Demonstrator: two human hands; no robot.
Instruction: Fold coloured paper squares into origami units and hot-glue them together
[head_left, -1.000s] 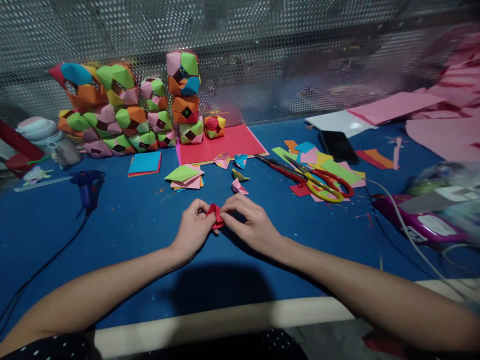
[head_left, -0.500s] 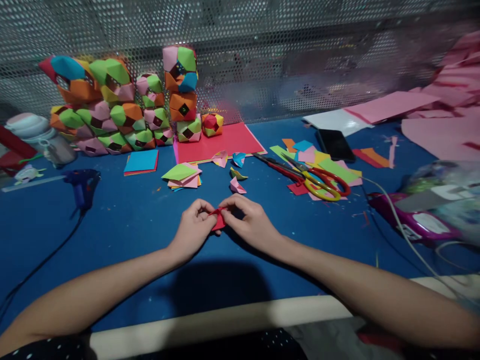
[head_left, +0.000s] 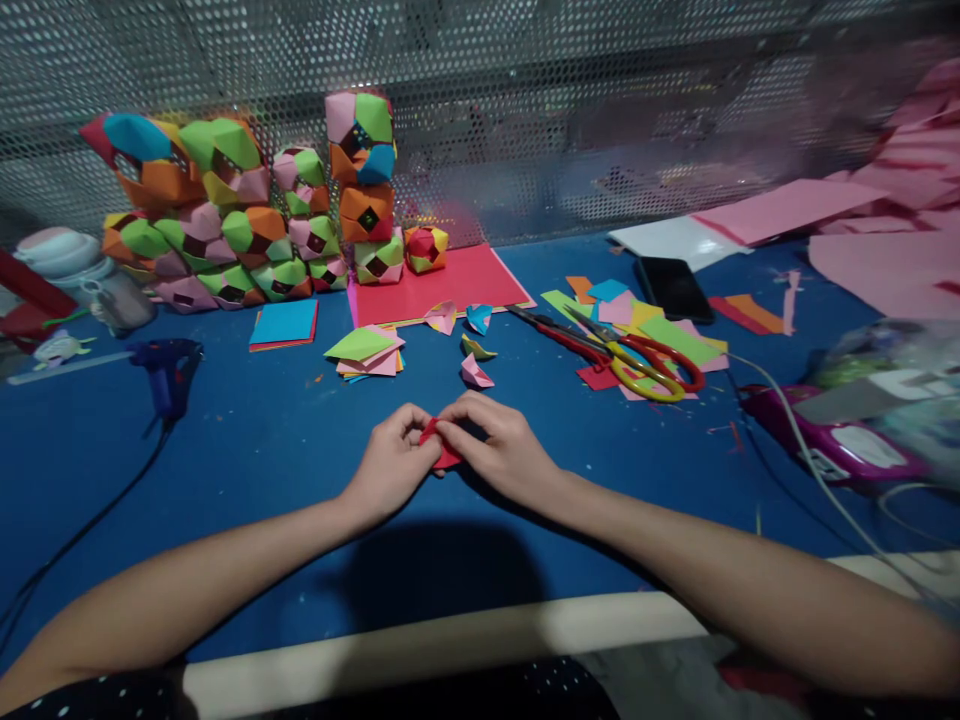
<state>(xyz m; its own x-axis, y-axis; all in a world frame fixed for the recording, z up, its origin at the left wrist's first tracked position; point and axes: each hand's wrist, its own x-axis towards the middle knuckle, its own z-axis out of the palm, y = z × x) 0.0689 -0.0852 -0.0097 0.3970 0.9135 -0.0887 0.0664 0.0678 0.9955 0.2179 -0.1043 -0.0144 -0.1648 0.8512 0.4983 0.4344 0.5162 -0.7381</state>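
Both hands meet at the middle of the blue table [head_left: 262, 440] over a small folded red paper piece [head_left: 441, 448]. My left hand [head_left: 390, 465] pinches its left side with curled fingers. My right hand [head_left: 499, 450] pinches its right side, fingertips pressed on the fold. Most of the piece is hidden between the fingers. Just beyond the hands lie several small folded paper units: pink [head_left: 475, 372], green-yellow [head_left: 477, 349], blue [head_left: 480, 318] and another pink one [head_left: 441, 318].
A stack of coloured paper squares [head_left: 367, 352] and a blue square pad [head_left: 285, 324] lie further back. Multicoloured origami cubes [head_left: 225, 215] stand against the mesh wall. Scissors [head_left: 630, 360] rest on paper scraps at right, near a phone [head_left: 675, 290]. A blue glue gun [head_left: 166, 368] lies at left.
The red piece has been flattened and turned slightly between the fingers. Both hands stay in almost the same spot.
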